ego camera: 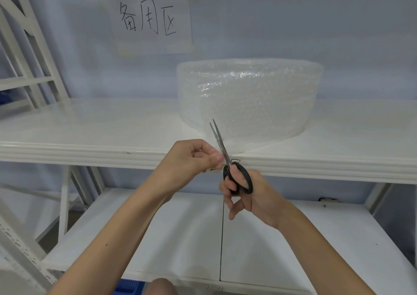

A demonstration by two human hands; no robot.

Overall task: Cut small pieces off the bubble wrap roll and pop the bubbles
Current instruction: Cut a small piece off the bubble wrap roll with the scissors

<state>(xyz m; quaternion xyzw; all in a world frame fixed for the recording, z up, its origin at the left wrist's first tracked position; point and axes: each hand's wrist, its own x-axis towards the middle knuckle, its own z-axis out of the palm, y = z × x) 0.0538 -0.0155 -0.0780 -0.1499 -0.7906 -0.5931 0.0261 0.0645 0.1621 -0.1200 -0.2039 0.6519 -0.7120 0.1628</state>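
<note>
Right hand point(246, 195) grips black-handled scissors point(228, 159), blades slightly parted at frame centre; left hand point(191, 159) pinches the clear bubble wrap roll's point(250, 96) loose edge over the white shelf point(90, 136) lip.

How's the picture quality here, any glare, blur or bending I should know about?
Head view: soft, even light, hardly any shadows; small glints on the roll; the shelf edge bows from the wide lens; the sign and rack look hazy; the scissors and both hands are sharp.
</note>
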